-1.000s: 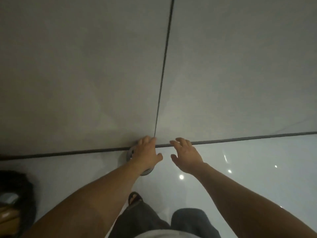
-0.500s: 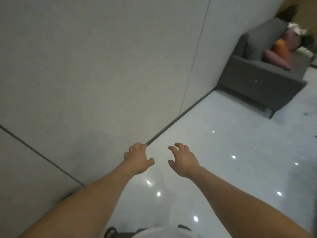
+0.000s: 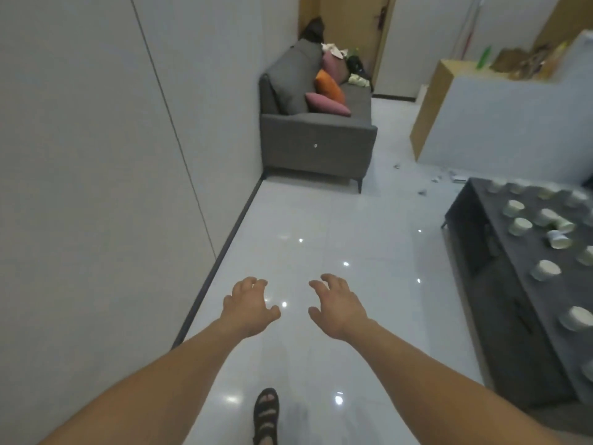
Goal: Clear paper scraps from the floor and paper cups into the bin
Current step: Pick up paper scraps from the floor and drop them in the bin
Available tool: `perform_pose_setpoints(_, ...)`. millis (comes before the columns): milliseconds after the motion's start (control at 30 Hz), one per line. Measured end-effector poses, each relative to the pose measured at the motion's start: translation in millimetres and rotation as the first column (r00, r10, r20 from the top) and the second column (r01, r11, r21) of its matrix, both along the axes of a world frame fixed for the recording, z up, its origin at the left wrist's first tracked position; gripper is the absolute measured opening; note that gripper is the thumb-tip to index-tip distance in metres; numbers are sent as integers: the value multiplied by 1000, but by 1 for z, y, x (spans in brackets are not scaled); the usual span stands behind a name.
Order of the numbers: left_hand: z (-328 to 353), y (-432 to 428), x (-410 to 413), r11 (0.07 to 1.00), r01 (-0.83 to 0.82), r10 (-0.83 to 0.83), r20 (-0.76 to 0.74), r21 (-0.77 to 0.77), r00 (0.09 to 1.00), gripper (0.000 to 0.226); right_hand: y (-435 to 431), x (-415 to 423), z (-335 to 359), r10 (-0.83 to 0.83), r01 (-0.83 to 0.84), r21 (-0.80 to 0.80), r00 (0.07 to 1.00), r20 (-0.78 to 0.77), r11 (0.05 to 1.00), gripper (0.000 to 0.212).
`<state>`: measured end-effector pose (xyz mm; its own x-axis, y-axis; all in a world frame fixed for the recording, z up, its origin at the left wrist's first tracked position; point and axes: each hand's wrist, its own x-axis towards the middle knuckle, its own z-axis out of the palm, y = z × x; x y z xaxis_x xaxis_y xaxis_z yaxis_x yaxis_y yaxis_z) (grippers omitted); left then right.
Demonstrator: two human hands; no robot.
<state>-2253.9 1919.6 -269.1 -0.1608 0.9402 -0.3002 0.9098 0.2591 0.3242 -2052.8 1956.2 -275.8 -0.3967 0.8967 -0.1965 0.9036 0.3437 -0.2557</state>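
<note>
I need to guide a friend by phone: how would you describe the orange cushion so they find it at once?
Find the grey sofa against the left wall, beyond the shiny floor. On its seat, the orange cushion sits between two pink cushions. It is the only orange one there.

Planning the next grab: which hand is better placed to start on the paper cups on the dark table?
Right, probably. Both are empty, but the right hand is on the side of the dark table holding the paper cups; the left hand is nearer the wall.
</note>
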Motion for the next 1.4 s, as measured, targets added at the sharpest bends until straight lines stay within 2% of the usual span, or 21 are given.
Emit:
perform_pose_setpoints(200, -1, 133, 28, 981, 193, -192, 51, -6, 980, 75, 91, 35, 2, -213, 214, -25, 975, 60, 976, 59)
perform_pose_setpoints(300, -2, 193, 46, 953, 302, -303, 58, 14, 951, 75, 126, 51, -3, -323, 325, -38, 945, 54, 945, 60)
perform_pose_setpoints(533, -10, 305, 113, 893, 449, -447, 65, -28, 892, 75, 206, 113, -16, -498, 497, -96, 867, 17, 862, 60)
perform_pose_setpoints(733, -8, 417, 193, 875, 483, -483, 18, -23, 876, 74, 322, 191, -30, -541, 536, -97, 841, -25, 838, 60)
perform_pose_setpoints(900, 13, 509, 259, 887, 461, -461, 6, 21, 887, 73, 416, 255, -14, -509, 507, -41, 859, -57, 861, 61)
perform_pose_setpoints(1000, 21, 559, 304, 873, 482, -484, 11, 72, 875, 71, 467, 294, -3, -518, 518, -13, 855, -37, 856, 61)
perform_pose_setpoints(1400, -9, 794, 409, 833, 553, -552, 46, 5, 832, 74, 675, 401, -6, -584, 587, -66, 810, 62, 807, 61)
